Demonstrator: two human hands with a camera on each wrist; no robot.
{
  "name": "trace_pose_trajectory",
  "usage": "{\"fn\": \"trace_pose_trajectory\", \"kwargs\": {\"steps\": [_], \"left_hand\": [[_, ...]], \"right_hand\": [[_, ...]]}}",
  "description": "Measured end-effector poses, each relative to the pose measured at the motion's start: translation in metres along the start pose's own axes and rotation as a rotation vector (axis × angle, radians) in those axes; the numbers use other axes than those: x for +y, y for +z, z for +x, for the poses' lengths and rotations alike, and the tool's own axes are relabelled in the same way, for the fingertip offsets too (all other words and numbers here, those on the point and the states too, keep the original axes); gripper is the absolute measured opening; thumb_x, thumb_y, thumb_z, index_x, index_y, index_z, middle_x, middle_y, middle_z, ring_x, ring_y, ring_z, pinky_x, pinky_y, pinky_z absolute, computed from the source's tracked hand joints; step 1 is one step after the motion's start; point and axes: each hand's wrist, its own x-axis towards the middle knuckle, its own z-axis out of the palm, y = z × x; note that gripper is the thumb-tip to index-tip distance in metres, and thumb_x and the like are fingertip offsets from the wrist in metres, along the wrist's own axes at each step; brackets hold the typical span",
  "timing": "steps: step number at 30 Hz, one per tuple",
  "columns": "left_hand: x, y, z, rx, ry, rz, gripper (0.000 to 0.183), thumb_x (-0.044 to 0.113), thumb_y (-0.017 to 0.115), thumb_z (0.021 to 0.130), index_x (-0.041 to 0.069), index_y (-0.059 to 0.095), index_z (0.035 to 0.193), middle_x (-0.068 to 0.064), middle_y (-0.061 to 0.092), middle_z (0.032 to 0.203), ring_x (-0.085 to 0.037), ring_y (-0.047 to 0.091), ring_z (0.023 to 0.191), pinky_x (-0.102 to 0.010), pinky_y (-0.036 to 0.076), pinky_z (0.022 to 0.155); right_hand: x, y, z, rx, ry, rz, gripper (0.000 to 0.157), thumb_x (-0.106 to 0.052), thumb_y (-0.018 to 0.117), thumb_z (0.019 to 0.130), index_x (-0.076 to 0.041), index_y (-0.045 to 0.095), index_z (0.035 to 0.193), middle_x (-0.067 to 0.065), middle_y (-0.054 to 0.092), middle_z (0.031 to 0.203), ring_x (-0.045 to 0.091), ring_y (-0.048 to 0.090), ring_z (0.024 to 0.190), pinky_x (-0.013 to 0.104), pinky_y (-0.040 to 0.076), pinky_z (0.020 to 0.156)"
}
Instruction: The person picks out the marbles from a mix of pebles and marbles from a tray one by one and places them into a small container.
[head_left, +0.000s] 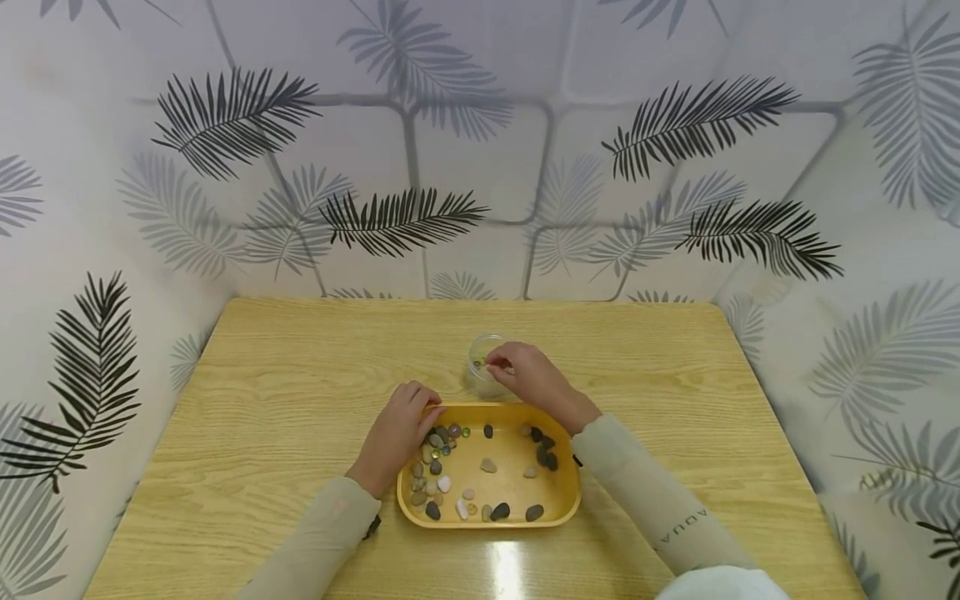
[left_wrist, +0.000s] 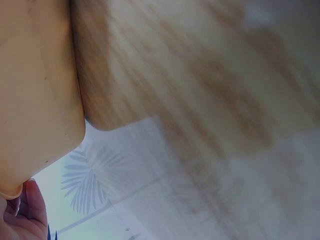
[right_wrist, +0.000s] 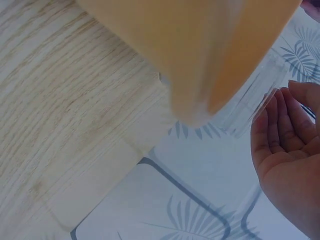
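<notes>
Right hand (head_left: 534,377) hovers over a clear cup (head_left: 477,383); left hand (head_left: 396,429) grips a yellow tray (head_left: 517,492).
On a wooden table (head_left: 300,358), the tray lies with its far left corner in the left hand; the cup stands just beyond its far side. The right hand's fingers bend together at the cup's rim; whether they pinch anything cannot be told. Dark stones (head_left: 499,512) and pale stones (head_left: 488,465) lie scattered in the tray, small green beads (head_left: 466,432) among those at left.

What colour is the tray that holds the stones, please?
The tray is yellow-orange; it shows best in the head view.
</notes>
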Motion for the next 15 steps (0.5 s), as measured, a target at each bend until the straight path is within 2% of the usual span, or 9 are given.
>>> {"fn": "trace_pose_trajectory", "kwargs": {"steps": [9,15], "left_hand": [[0.0,0.0,0.001,-0.003,-0.005,0.001,0.011,0.019,0.065,0.089,0.013,0.059,0.096,0.003,0.051,0.093,-0.012,0.048,0.086,-0.025,0.046,0.073],[0.001,-0.001,0.001,-0.003,-0.002,-0.002,0.011,0.019,0.065,0.089,0.013,0.06,0.096,0.003,0.051,0.093,-0.013,0.048,0.086,-0.025,0.046,0.073]], "right_hand": [[-0.002,-0.01,-0.005,0.037,-0.022,-0.002,0.017,-0.022,0.059,0.093,-0.012,0.068,0.103,-0.001,0.063,0.098,0.011,0.058,0.088,0.029,0.049,0.08],[-0.001,-0.016,-0.009,0.077,-0.034,-0.005,0.018,-0.022,0.06,0.092,-0.01,0.068,0.103,0.0,0.064,0.1,0.013,0.059,0.09,0.031,0.049,0.081]]}}
